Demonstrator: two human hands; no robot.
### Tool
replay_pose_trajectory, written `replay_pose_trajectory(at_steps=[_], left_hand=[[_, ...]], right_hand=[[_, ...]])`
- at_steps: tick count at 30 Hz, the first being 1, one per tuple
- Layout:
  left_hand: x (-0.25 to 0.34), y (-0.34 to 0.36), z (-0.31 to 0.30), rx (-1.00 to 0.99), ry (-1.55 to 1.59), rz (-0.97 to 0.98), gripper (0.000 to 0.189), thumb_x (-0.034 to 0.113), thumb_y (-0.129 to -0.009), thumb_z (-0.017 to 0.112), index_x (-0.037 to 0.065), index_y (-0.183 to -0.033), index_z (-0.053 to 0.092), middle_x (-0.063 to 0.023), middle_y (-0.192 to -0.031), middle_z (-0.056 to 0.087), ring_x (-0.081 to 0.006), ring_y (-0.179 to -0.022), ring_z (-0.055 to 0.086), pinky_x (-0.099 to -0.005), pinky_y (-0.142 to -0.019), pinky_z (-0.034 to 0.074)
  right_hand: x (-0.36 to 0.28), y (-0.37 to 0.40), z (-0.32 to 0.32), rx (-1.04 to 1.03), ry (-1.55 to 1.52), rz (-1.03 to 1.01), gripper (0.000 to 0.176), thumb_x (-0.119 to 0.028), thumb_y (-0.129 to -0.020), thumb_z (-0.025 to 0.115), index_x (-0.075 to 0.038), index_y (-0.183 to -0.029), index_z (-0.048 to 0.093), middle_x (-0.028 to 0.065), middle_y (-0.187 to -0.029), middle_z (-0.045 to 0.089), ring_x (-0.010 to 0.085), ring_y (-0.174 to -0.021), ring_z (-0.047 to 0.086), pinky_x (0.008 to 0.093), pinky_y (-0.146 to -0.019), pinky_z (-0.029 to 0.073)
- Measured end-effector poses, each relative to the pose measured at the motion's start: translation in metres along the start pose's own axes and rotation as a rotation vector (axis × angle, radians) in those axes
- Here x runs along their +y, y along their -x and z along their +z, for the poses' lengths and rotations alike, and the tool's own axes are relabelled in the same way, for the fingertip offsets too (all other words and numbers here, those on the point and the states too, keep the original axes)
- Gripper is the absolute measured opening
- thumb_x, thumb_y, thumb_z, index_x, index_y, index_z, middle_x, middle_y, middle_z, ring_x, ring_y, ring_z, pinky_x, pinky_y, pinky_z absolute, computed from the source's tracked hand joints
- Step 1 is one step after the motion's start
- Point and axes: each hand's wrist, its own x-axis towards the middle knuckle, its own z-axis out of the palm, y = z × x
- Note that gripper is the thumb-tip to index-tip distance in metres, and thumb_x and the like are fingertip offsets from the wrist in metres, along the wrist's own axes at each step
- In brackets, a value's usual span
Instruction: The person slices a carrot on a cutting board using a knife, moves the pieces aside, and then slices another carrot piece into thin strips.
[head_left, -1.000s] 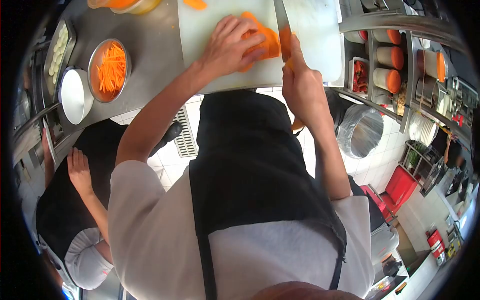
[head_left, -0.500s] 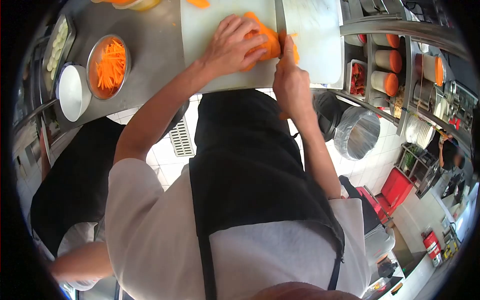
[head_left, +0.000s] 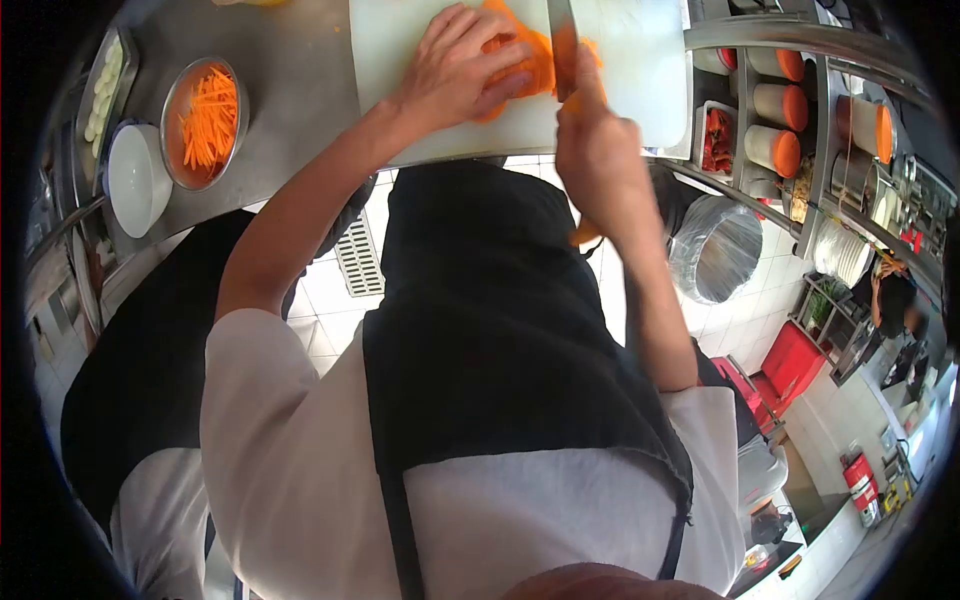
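My left hand point(head_left: 460, 70) presses down on a stack of orange carrot slices point(head_left: 540, 65) on the white cutting board point(head_left: 640, 100), its fingers curled over them. In my right hand point(head_left: 602, 150) is a kitchen knife point(head_left: 565, 45), the forefinger laid along the top of the blade. An orange handle end shows below the fist. The blade stands upright just right of the slices, with small cut carrot bits against its right side. Whether the edge touches the board is hidden.
To the left are a metal bowl of carrot strips point(head_left: 210, 120), a white bowl point(head_left: 140, 180) and a tray of pale pieces point(head_left: 105, 90). Orange-lidded containers point(head_left: 775, 105) line the right rack. A lined bin point(head_left: 715, 250) stands below. Another person in a black apron point(head_left: 150, 330) is at left.
The knife has lifted and shifted slightly right, showing more blade. My left hand stays on the carrot slices. The view has shifted a little, and the other person's forearm at lower left is gone from sight.
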Motion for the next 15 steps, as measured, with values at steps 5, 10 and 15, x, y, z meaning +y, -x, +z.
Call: replay_pose_trajectory(at_steps=[5,10,15], left_hand=[[-0.003,0.006,0.002,-0.024,0.016,-0.005,0.023,0.029,-0.085,0.076,0.009,-0.097,0.071,-0.0126,-0.109,0.062,-0.0367,-0.099,0.059,-0.0541,-0.100,0.044],[-0.003,0.001,0.002,0.002,0.050,-0.019,0.022,0.027,-0.084,0.075,0.009,-0.097,0.071,-0.0128,-0.108,0.061,-0.0367,-0.100,0.059,-0.0526,-0.100,0.045],[-0.009,0.004,0.007,-0.016,-0.044,0.007,0.024,0.028,-0.087,0.075,0.012,-0.105,0.071,-0.0083,-0.112,0.061,-0.0323,-0.106,0.059,-0.0489,-0.104,0.043]], right_hand=[[0.016,-0.003,0.034,0.033,0.093,-0.003,0.075,0.000,-0.087,0.058,0.007,-0.155,0.027,0.0266,-0.067,0.064,0.0441,-0.063,0.065,0.0522,-0.059,0.052],[-0.003,0.000,-0.004,-0.036,-0.003,0.015,0.072,-0.002,-0.091,0.057,0.005,-0.156,0.027,0.0292,-0.072,0.065,0.0460,-0.067,0.066,0.0536,-0.063,0.053],[0.022,-0.004,0.041,0.073,0.008,-0.058,0.076,-0.001,-0.090,0.057,0.003,-0.158,0.024,0.0279,-0.068,0.064,0.0468,-0.064,0.065,0.0538,-0.062,0.052]])
